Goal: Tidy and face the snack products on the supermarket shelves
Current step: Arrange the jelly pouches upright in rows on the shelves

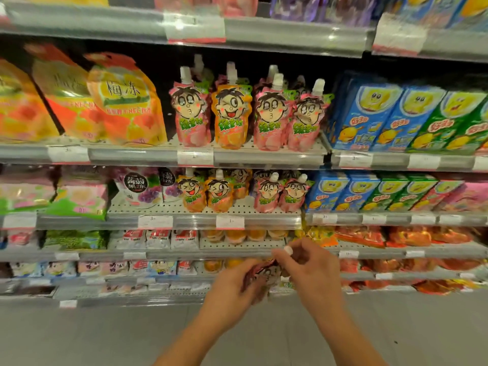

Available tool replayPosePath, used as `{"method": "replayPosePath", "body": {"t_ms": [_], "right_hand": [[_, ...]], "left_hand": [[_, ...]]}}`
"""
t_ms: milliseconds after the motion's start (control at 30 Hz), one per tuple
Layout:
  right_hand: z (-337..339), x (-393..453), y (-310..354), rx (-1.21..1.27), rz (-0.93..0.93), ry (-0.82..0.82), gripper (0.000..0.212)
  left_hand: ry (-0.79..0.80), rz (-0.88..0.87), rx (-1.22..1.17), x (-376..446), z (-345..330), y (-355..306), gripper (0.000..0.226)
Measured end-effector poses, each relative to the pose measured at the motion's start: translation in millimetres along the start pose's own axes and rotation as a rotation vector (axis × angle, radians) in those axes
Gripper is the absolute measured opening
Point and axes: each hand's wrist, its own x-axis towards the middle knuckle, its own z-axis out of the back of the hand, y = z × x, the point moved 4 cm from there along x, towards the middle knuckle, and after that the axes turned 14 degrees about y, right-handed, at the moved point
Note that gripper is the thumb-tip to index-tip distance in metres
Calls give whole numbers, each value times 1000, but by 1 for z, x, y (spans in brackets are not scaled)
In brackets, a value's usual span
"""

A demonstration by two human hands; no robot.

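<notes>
**Holding one pouch below the shelves**

Gripping a pink spouted pouch (pixel 264 274) low before the shelving (pixel 253 154), both hands curl round it: left hand (pixel 232 286) on the body, right hand (pixel 309 265) fingers pinching beside the white cap (pixel 288 250). Matching pouches (pixel 269 120) stand upright on the shelf above.

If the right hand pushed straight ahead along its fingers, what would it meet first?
Probably the shelf edge just beyond the right hand, which pinches the white cap of the pink pouch; depth is unclear.
</notes>
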Motion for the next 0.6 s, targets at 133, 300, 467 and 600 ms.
{"method": "replayPosePath", "body": {"t_ms": [133,300,467,600], "right_hand": [[-9,11,5,-69,23,107,23],[-25,35,9,52,-92,27,10],[-42,57,22,51,-133,-40,14],[-52,68,25,12,-146,-80,19]], "left_hand": [[74,48,-112,8,20,3,13],[223,34,65,43,50,19,17],[290,-73,159,74,90,26,30],[346,-126,343,87,119,27,51]]}}
